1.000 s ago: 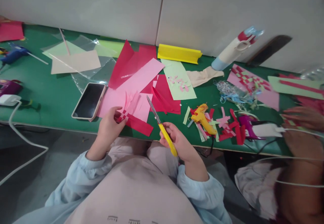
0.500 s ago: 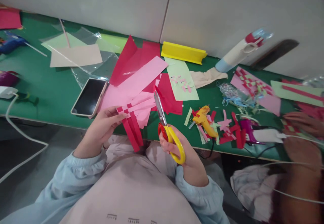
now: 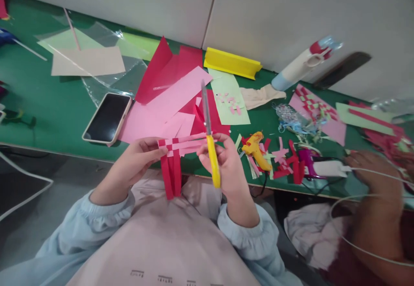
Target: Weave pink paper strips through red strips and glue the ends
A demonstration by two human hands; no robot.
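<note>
My left hand (image 3: 144, 156) pinches the woven corner of some red and pink paper strips (image 3: 171, 169). The red strips hang down over my lap, while the pink ones run sideways toward my right hand (image 3: 223, 161). That hand is closed round yellow-handled scissors (image 3: 212, 161), whose blades point up and away from me. Its fingertips are at the far ends of the pink strips; whether they grip them I cannot tell. Beyond lie pink paper sheets (image 3: 155, 117) and red paper (image 3: 189, 61) on the green table (image 3: 67, 141).
A phone (image 3: 108, 118) lies left of the papers. On the right are a yellow glue gun (image 3: 258, 150), paper scraps (image 3: 284, 156), a cable with a white plug (image 3: 328, 168) and a bottle (image 3: 300, 64). Another person's hand (image 3: 365, 165) rests at the table's right side.
My right hand has come up and left to the pink strips, and the scissors have turned more upright. The strips now stretch level between my hands. The view has shifted slightly.
</note>
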